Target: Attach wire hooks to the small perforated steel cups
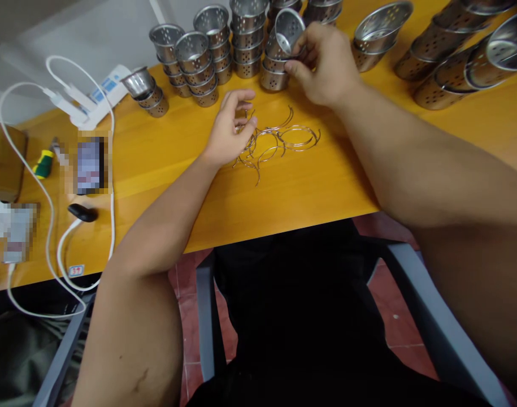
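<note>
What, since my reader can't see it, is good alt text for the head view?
A person's right hand touches a tilted, perforated metal cup atop a stack; the left hand is beside curved wires on a yellow table.

Worn: plain black clothing (292, 316). Left hand (233, 127) and right hand (324, 65) bare. Left upper arm (131, 322): short crooked mark (141, 380), one small spot (121, 357).

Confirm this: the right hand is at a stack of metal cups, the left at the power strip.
Wrong for the left hand: the head view shows it at the curved metal wires. The right hand is at a stack of metal cups, as stated.
</note>
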A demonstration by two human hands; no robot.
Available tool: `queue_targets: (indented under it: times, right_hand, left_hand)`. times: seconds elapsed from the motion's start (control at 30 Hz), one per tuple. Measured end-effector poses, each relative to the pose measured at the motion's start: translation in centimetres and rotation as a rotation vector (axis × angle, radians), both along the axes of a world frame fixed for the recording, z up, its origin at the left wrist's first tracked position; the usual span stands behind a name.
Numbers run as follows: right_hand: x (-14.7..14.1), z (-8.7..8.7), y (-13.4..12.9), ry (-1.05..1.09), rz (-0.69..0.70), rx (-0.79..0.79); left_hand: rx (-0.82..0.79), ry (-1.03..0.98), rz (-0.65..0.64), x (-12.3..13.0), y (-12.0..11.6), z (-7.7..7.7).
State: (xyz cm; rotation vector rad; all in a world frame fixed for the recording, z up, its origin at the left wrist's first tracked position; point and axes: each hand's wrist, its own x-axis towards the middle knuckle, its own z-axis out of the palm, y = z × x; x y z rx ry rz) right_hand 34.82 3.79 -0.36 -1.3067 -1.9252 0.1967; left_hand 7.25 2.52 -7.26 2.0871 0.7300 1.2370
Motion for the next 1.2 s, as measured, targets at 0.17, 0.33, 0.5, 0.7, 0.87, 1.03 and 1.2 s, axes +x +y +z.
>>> queue_targets:
  times: [0.17,0.33,0.5,0.7,0.87,1.03,1.2]
  right_hand:
    - [-0.5,-0.7,0.5,0.116,0.058,0.069]
    - [-1.2,-0.4,0.0,0.224,0.231,0.098]
    - [-2.6,0.9,-3.3,0.211,0.457,0.006]
    - [-3.7,2.2,-6.2,0.195,0.502,-0.183]
    - [-3.3,2.4,-5.3,0.308,0.441,-0.123]
    - [-1.4,2.1,-3.5,0.279,0.328,-0.070]
    - [0.2,0.9,-1.9,0.065,0.000,-0.143]
  left_hand:
    - [0.011,-0.017,0.008,0.0,0.3,-0.5]
    - [0.026,-0.065,0.073,-0.2,1.2,-1.2]
    - [0.015,-0.152,0.158,-0.1,1.2,-0.2]
    - [0.011,-0.137,0.196,0.4,-0.4,2.0]
    - [0.028,-0.091,0.226,-0.3,0.2,1.5]
    - [0.082,-0.160,0.212,-0.4,0.8,0.7]
    - [0.118,-0.155,0.232,-0.1,0.7,1.0]
